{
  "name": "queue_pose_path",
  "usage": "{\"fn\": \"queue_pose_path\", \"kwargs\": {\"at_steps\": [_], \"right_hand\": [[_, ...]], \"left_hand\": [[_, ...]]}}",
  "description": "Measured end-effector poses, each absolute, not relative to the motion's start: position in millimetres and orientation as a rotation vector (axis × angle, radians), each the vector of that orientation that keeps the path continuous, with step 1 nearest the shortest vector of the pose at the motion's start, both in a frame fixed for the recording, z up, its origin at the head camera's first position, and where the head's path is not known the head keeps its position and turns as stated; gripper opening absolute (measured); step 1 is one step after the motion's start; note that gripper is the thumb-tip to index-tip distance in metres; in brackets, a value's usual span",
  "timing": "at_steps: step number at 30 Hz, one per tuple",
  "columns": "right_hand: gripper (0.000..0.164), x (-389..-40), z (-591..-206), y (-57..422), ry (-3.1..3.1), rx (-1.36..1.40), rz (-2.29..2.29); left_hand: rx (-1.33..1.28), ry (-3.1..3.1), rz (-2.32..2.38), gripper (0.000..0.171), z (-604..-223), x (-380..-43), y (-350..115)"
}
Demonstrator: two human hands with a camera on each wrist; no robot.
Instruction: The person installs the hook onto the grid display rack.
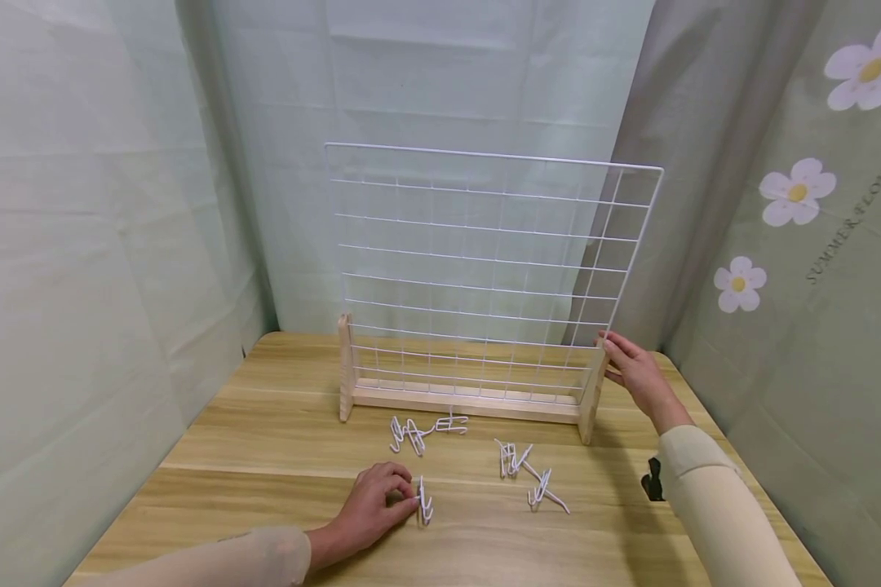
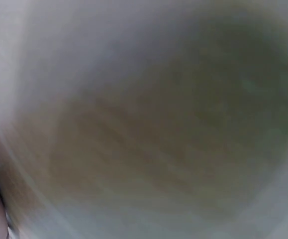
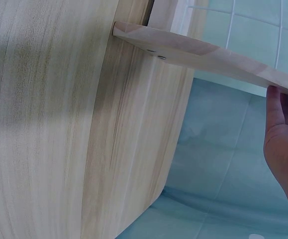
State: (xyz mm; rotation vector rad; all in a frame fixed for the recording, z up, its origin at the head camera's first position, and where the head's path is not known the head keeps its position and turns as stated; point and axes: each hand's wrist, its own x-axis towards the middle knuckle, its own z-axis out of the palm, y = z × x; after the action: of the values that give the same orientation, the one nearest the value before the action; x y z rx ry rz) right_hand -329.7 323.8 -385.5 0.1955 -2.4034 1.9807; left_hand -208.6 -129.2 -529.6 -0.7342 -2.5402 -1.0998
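Observation:
A white wire grid panel [image 1: 484, 277] stands upright in a wooden stand [image 1: 470, 403]. At the stand's right end, my right hand [image 1: 637, 373] holds the top of the wooden side post [image 1: 591, 399]; the right wrist view shows fingers against that post [image 3: 208, 57]. My left hand [image 1: 376, 501], low over the table, pinches the edge of a white wire hook [image 1: 425, 504] between thumb and forefinger. The left wrist view is blurred, and the hook cannot be made out there.
More white wire hooks lie in front of the stand, one group at the left [image 1: 415, 436] and another at the right [image 1: 514, 461]. A small black object [image 1: 653, 481] is beside the right sleeve. Fabric curtains [image 1: 117, 204] surround the wooden table [image 1: 264, 456].

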Motion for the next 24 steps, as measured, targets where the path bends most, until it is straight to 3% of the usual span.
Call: {"fn": "queue_pose_path", "kwargs": {"at_steps": [24], "right_hand": [[0.062,-328,-385,323,-2.395,0.215,1.990]], "left_hand": [[-0.707,-2.414,-1.116,0.019,-515,-226,-129]]}}
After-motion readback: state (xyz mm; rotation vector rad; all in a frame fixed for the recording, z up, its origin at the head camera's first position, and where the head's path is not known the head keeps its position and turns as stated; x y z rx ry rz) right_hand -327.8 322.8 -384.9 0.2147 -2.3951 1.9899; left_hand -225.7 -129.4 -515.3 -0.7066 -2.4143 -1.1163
